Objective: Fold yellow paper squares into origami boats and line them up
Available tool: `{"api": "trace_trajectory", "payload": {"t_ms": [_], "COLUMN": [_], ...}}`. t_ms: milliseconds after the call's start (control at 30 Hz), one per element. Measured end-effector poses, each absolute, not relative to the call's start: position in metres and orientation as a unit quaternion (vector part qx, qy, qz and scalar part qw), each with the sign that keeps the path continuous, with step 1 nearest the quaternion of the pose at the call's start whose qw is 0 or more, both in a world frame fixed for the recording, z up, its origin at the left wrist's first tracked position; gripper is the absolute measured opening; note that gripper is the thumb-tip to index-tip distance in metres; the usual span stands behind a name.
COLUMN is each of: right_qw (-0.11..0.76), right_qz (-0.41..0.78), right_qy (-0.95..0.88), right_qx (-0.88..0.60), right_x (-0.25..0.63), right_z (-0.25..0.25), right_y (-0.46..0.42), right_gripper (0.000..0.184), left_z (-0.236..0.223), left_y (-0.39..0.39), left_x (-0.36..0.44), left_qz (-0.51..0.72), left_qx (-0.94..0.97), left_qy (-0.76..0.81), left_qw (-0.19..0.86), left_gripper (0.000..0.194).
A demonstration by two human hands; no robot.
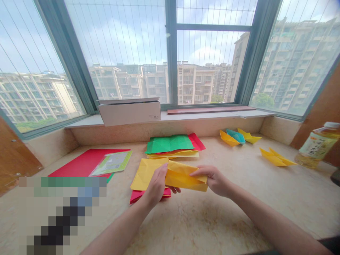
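Between my two hands is a folded yellow paper (183, 175), raised a little over the counter with a pocket-like fold facing me. My left hand (158, 182) is closed on its left end, and my right hand (214, 180) pinches its right end. Just left of it lies a creased yellow sheet (145, 173), on top of red folded paper (136, 196). Behind my hands sits a pile of folded sheets with a green sheet (170, 144) uppermost and a red one (197, 141) sticking out at the right.
Several folded paper boats (230, 138) stand at the back right, with a yellow folded piece (277, 157) nearer a drink bottle (318, 145). Red paper (82, 163) and a clear packet (113, 163) lie left. A white box (131, 112) rests on the window ledge.
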State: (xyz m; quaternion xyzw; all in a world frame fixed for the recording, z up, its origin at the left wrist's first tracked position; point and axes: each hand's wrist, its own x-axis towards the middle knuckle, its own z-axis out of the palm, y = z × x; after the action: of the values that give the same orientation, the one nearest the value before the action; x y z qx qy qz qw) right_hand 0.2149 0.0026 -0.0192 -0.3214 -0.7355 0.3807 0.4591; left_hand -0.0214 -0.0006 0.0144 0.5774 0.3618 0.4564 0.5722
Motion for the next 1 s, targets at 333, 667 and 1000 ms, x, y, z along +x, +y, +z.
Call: {"api": "trace_trajectory", "payload": {"t_ms": [333,667,1000], "right_qw": [0.442,0.471,0.463], "right_qz": [0.337,0.468,0.536], "right_qy": [-0.765,-0.675,-0.625], "right_qx": [-0.324,-0.322,-0.328], "right_x": [0.218,0.214,0.219], "right_z": [-0.018,-0.005,0.002], "right_y": [0.002,-0.002,-0.001], "right_gripper": [0.052,0.026,0.028], "left_z": [0.017,0.016,0.022], "left_y": [-0.006,0.0,-0.002], "left_x": [-0.019,-0.017,-0.018], "left_qz": [0.421,0.468,0.506], "left_qx": [0.636,0.612,0.587], "left_qy": [0.357,0.382,0.4], "left_qw": [0.54,0.511,0.489], "left_gripper": [0.051,0.04,0.04]}}
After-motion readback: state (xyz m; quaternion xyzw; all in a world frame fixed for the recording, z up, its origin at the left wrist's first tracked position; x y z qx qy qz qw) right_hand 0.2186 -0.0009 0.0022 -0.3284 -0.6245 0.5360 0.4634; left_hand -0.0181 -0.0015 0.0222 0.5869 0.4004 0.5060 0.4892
